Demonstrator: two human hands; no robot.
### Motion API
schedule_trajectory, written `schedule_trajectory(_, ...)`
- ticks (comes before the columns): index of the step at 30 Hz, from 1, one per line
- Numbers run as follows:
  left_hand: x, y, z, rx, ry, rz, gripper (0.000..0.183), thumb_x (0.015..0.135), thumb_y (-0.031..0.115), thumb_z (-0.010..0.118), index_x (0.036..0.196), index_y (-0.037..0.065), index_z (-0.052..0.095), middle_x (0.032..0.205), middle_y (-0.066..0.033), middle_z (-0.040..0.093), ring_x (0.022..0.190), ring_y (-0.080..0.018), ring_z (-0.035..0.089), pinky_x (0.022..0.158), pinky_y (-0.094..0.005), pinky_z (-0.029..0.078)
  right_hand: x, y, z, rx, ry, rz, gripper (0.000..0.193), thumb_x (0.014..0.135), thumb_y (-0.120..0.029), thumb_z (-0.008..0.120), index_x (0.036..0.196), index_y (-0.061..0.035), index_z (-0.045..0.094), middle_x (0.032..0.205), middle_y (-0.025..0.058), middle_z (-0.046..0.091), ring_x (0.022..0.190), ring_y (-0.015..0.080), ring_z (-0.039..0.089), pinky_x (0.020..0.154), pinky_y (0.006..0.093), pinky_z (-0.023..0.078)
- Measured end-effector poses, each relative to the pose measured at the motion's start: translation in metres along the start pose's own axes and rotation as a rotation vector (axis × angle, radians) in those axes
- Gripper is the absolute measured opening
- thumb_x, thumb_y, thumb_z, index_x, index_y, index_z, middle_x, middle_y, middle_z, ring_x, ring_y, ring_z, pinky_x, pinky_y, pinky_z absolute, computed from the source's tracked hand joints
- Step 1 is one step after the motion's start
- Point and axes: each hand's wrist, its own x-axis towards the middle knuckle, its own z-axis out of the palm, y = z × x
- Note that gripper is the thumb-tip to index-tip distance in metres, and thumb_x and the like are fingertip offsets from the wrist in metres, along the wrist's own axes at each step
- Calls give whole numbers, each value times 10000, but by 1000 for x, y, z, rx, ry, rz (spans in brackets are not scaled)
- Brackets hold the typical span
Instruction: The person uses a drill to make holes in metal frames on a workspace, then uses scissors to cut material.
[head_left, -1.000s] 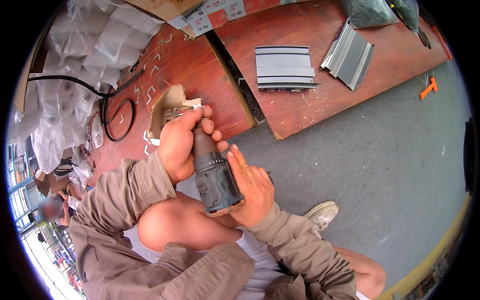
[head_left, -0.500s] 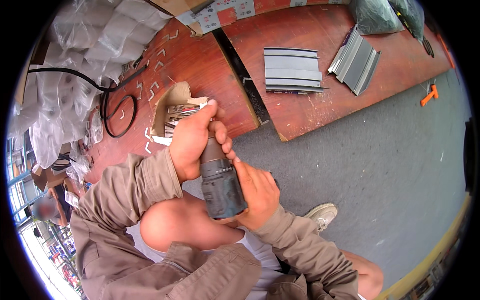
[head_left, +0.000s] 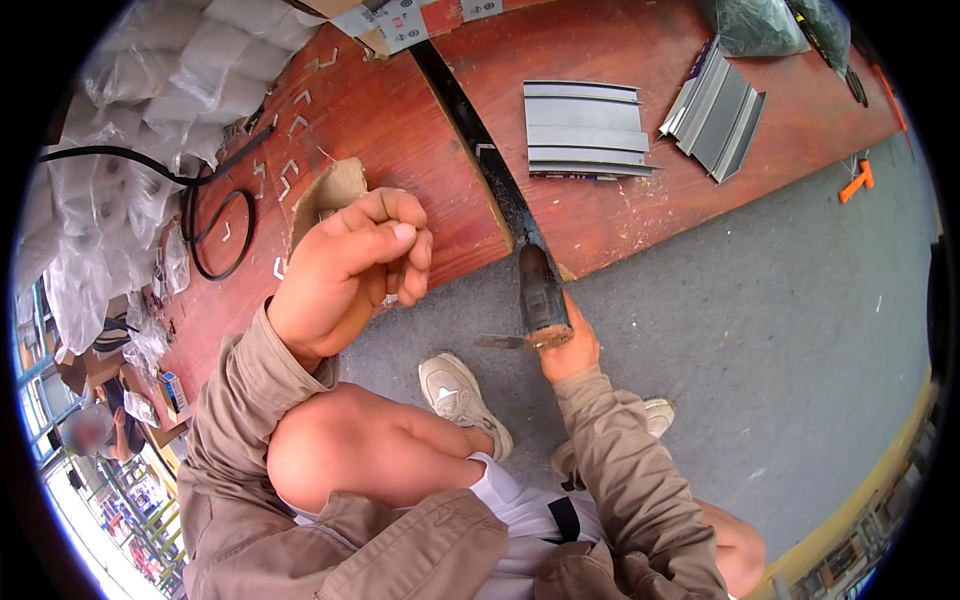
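Observation:
My right hand (head_left: 572,346) is wrapped round the grip of a cordless drill (head_left: 543,300), whose body points away from me. The drill's nose is near the gap between the two red boards; its tip is hard to make out. To its left my left hand (head_left: 352,262) is raised with curled fingers, thumb against the forefinger. Whether anything small sits in that pinch is hidden. Behind this hand stands a torn cardboard box (head_left: 338,185), its inside mostly covered by the hand.
Two grey metal profile pieces (head_left: 585,128) (head_left: 715,112) lie on the right red board (head_left: 640,215). Small angled brackets (head_left: 290,178) and a black cable (head_left: 197,225) lie on the left board. Plastic-wrapped bundles (head_left: 170,85) are piled far left. An orange tool (head_left: 857,183) hangs at the right edge.
My hands have parted: the left has let go of the drill's front and moved slightly left. My right hand has carried the drill right and forward, toward the gap between the boards.

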Motion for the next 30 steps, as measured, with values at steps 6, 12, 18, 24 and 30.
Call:
schedule_trajectory(6, -6, -2, -9, 100, 21, -24, 172, 1236, 194, 723, 1313, 43, 693, 1081, -71, 771, 822, -191, 728, 725, -366, 586, 28, 8, 27, 25, 76, 27, 892, 949, -295, 1034, 1720, -29, 673, 1254, 256, 906, 1186, 502, 873, 1020, 531, 694)
schedule_trajectory(12, -5, -2, -21, 118, 23, -31, 183, 1238, 208, 726, 1302, 40, 688, 1074, -71, 762, 809, -188, 720, 708, -365, 588, 36, -14, 25, 13, 50, 91, 742, 943, -322, 1039, 1565, -45, 745, 1208, 266, 900, 1154, 530, 862, 985, 582, 687)
schedule_trajectory(18, 1, -6, -22, 99, -6, -63, 152, 1235, 188, 735, 1298, 57, 689, 1058, -56, 773, 812, -169, 720, 710, -349, 581, 37, -27, 17, 17, 13, 144, 616, 955, -342, 1020, 1453, -57, 796, 1185, 284, 892, 1146, 545, 853, 981, 601, 680)
schedule_trajectory(24, 9, -10, -23, 208, -23, -113, 159, 1254, 202, 736, 1342, 72, 712, 1073, -43, 783, 880, -147, 735, 783, -321, 585, 42, -25, 15, 39, -16, 136, 588, 950, -333, 1019, 1418, -47, 808, 1177, 291, 892, 1133, 541, 857, 978, 589, 681)
schedule_trajectory(30, 12, -15, -19, 478, -128, -172, 205, 1286, 190, 707, 1435, 51, 729, 1151, -32, 767, 983, -126, 727, 887, -313, 609, 29, -13, 16, 100, 32, 91, 626, 951, -315, 1023, 1451, -18, 790, 1229, 287, 895, 1163, 516, 865, 996, 567, 686)
